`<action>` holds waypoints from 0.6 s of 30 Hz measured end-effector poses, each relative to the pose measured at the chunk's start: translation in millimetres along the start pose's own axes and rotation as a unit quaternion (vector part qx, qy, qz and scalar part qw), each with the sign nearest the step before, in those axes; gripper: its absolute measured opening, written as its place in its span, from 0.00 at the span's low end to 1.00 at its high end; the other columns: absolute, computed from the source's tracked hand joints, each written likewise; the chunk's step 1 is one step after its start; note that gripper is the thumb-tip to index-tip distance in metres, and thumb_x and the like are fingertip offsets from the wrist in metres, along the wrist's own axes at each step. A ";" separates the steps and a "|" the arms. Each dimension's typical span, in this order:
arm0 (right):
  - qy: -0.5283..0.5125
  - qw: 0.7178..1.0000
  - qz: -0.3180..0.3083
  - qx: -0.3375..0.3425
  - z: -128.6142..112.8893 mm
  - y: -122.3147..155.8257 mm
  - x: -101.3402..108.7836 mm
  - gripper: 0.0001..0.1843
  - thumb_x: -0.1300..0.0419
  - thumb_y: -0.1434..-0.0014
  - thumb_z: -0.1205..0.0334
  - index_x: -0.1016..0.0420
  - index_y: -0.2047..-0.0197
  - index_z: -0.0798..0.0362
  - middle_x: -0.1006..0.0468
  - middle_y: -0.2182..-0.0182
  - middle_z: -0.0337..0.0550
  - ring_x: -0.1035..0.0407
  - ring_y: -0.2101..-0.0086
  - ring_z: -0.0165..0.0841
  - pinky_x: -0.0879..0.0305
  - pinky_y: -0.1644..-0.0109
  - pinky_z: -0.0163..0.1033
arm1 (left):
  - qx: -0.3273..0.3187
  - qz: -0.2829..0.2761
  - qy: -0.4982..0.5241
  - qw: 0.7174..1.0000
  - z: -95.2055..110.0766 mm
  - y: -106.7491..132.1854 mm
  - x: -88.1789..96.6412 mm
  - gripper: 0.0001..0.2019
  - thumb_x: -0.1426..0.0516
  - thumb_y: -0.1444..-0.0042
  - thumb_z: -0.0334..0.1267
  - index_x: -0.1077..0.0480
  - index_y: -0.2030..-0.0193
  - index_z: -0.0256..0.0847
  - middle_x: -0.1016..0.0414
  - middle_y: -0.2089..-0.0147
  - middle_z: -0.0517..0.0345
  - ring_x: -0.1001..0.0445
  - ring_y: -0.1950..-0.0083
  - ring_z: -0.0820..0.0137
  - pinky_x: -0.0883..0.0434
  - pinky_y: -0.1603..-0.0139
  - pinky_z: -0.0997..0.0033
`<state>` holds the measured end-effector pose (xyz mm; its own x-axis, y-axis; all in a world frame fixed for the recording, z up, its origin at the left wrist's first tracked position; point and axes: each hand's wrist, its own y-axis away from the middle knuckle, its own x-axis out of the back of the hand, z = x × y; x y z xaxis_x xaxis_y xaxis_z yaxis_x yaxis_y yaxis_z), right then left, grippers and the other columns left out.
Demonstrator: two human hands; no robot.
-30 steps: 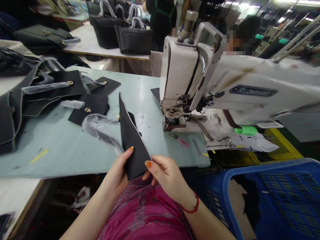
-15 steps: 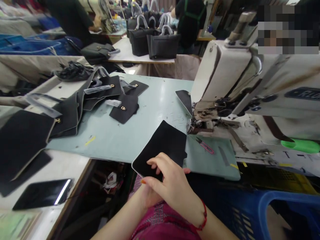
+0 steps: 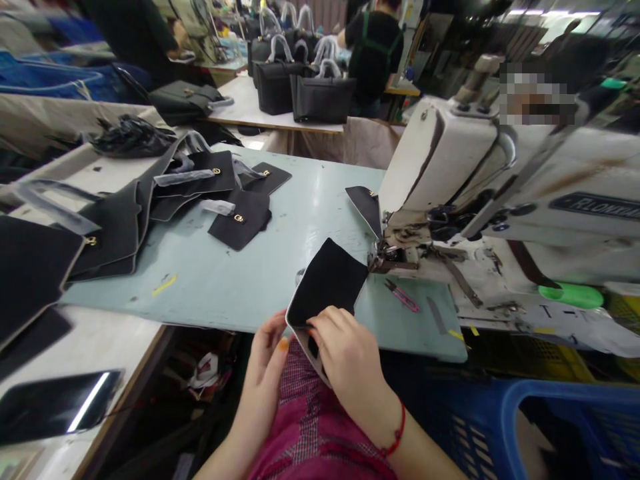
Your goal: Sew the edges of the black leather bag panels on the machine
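Note:
A black bag panel [image 3: 327,277] with a pale edge slants from my lap up over the front edge of the pale green table. Its near part is bent upward. My left hand [image 3: 267,360] pinches the left corner between thumb and fingers. With its fingers curled over the near part, my right hand [image 3: 347,350] grips the same panel; a red cord bracelet is on that wrist. The panel's far right corner lies close to the presser foot of the sewing machine [image 3: 383,257]. Pink-handled thread snips [image 3: 401,295] lie to the right of the panel.
Black bag pieces with gold clasps [image 3: 240,220] and wrapped handles lie at left. A phone [image 3: 60,407] rests on the side table. A blue crate [image 3: 505,407] stands at lower right. Finished black handbags [image 3: 323,100] and a person [image 3: 377,57] are farther back.
My left hand has come out from under my right hand to the panel's left corner. My right fingers have curled around the near part, which is now bent up.

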<state>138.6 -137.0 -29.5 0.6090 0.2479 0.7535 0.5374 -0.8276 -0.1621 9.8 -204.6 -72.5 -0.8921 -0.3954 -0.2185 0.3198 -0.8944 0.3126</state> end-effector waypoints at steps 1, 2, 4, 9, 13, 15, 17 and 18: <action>0.019 0.999 -0.030 0.028 -0.6 -3.2 9.7 0.11 0.47 0.31 0.65 0.23 0.60 0.54 0.24 0.64 0.45 0.33 0.62 0.35 0.37 0.60 0.37 | -0.027 0.006 -0.003 1.000 7.9 3.1 2.7 0.28 0.38 0.46 0.53 0.34 0.40 0.48 0.30 0.37 0.50 0.34 0.34 0.55 0.33 0.36 0.59; 0.015 0.996 -0.061 0.056 -3.2 -7.3 17.5 0.11 0.47 0.31 0.65 0.24 0.60 0.54 0.24 0.64 0.44 0.32 0.63 0.34 0.37 0.60 0.35 | -0.046 0.004 -0.027 0.999 17.2 5.6 5.0 0.28 0.36 0.48 0.53 0.32 0.41 0.47 0.28 0.39 0.49 0.32 0.36 0.52 0.31 0.38 0.58; -0.031 0.986 -0.128 0.106 -11.3 -16.9 31.2 0.10 0.48 0.31 0.66 0.24 0.58 0.54 0.23 0.63 0.43 0.30 0.62 0.32 0.36 0.58 0.33 | -0.068 -0.022 -0.124 0.990 38.9 8.2 9.4 0.22 0.36 0.48 0.50 0.26 0.48 0.44 0.22 0.47 0.48 0.27 0.43 0.50 0.30 0.41 0.56; -0.233 0.925 -0.254 0.159 -22.2 -33.4 74.0 0.13 0.50 0.30 0.62 0.23 0.54 0.52 0.23 0.60 0.41 0.30 0.60 0.31 0.36 0.53 0.33 | -0.157 -0.220 -0.300 0.915 99.6 8.6 18.8 0.08 0.41 0.42 0.39 0.20 0.61 0.47 0.19 0.60 0.52 0.23 0.59 0.57 0.28 0.53 0.65; -0.415 0.859 -0.293 0.061 -14.6 -17.5 83.2 0.19 0.47 0.32 0.52 0.26 0.70 0.54 0.33 0.73 0.38 0.39 0.72 0.28 0.41 0.65 0.32 | -0.162 -0.333 -0.288 0.883 120.4 8.8 17.8 0.09 0.43 0.39 0.39 0.21 0.67 0.46 0.22 0.70 0.54 0.25 0.67 0.62 0.28 0.60 0.69; -0.499 0.824 -0.266 -0.043 -9.8 -0.1 73.0 0.21 0.43 0.36 0.46 0.27 0.72 0.54 0.36 0.75 0.38 0.44 0.74 0.27 0.45 0.70 0.31 | -0.173 -0.359 -0.270 0.876 115.1 6.9 14.2 0.14 0.46 0.37 0.43 0.23 0.71 0.44 0.26 0.74 0.55 0.29 0.70 0.65 0.29 0.63 0.71; -0.574 0.774 -0.221 -0.150 -6.2 18.7 58.5 0.21 0.38 0.41 0.43 0.24 0.68 0.53 0.33 0.74 0.38 0.43 0.74 0.26 0.46 0.71 0.30 | -0.180 -0.380 -0.254 0.871 104.0 4.4 8.5 0.20 0.49 0.35 0.47 0.27 0.74 0.41 0.30 0.76 0.55 0.32 0.72 0.67 0.30 0.65 0.71; -0.605 0.747 -0.196 -0.193 -5.2 27.2 51.2 0.21 0.36 0.44 0.41 0.23 0.66 0.53 0.31 0.73 0.39 0.42 0.74 0.26 0.46 0.71 0.30 | -0.185 -0.387 -0.240 0.871 98.0 3.6 5.0 0.23 0.51 0.34 0.50 0.29 0.76 0.41 0.32 0.77 0.56 0.33 0.73 0.68 0.31 0.66 0.72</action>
<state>181.4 -149.4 8.0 0.6558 0.5900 -0.4710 0.7470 -0.5975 0.2917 -24.8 -189.2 18.1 -0.8879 0.4101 0.2086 -0.4358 -0.8949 -0.0956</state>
